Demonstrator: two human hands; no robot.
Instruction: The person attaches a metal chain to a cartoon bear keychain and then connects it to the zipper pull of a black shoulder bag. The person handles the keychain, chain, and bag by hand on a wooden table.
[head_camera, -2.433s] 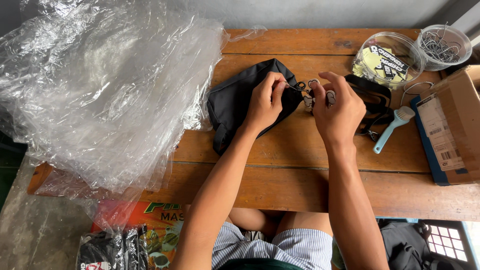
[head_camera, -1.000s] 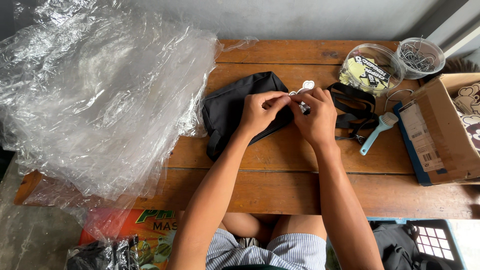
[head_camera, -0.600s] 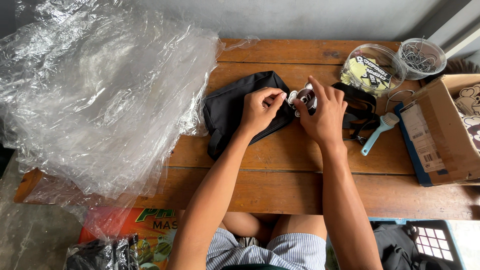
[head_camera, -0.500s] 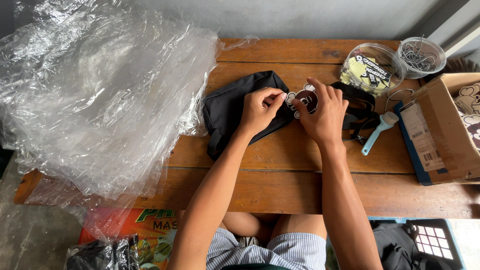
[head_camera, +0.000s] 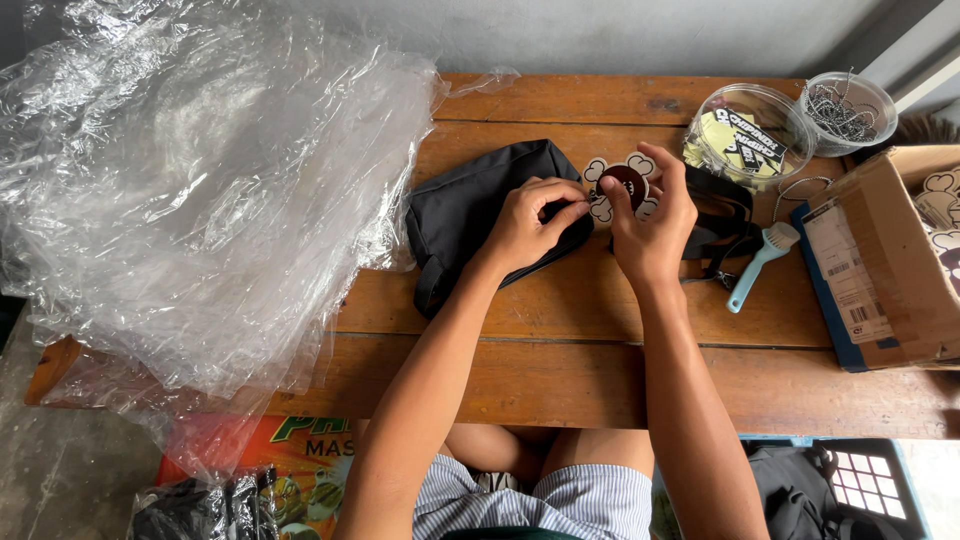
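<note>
My left hand (head_camera: 528, 225) rests on the black pouch (head_camera: 480, 215), fingers curled and pinching at its right end near the zipper. My right hand (head_camera: 652, 225) is just beside it, fingers bent around a flower-shaped tag (head_camera: 622, 186), white petals with a dark brown centre, thumb and fingertips holding its edges. The tag sits between my two hands, right at the pouch's end; whether it is attached there I cannot tell. The pouch lies flat on the wooden table (head_camera: 560, 340), tilted, its near corner towards me.

To the right of my right hand a black strap (head_camera: 722, 225) runs out from under my fingers, and next to it lies a small light-blue brush (head_camera: 760, 265). Further right stands an open cardboard box (head_camera: 880, 260). A large heap of clear plastic wrap (head_camera: 200, 180) covers the table's left part. At the far edge sit a clear round tub (head_camera: 752, 130) with yellow-and-black stickers inside, and beside it a smaller clear tub of metal clips (head_camera: 848, 108).
</note>
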